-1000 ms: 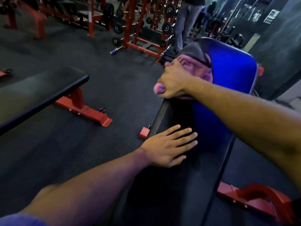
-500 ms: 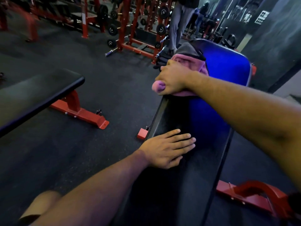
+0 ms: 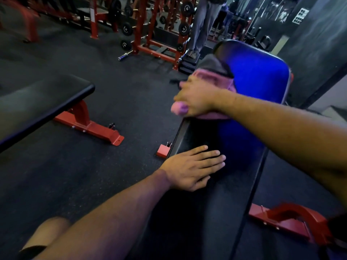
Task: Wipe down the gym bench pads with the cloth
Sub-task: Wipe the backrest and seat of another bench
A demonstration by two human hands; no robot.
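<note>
Right now: right hand (image 3: pixel 197 99) grips the pink cloth (image 3: pixel 216 79), bunched against the bench pad (image 3: pixel 253 87) at its left edge. Left hand (image 3: pixel 191 168) rests flat, fingers straight, on the nearer black pad (image 3: pixel 216 203).

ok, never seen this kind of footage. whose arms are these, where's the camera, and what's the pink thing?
There is no robot here: the arms belong to a person wearing one wide-angle camera on the head, looking forward and down. The right hand grips a pink cloth and presses it on the bench pad at the joint where the flat seat meets the raised back section, which glows blue. The hand is blurred, which suggests a wiping stroke. The left hand lies flat with straight fingers on the dark seat, holding nothing. A second bench stands to the left, and red weight racks stand behind.
</note>
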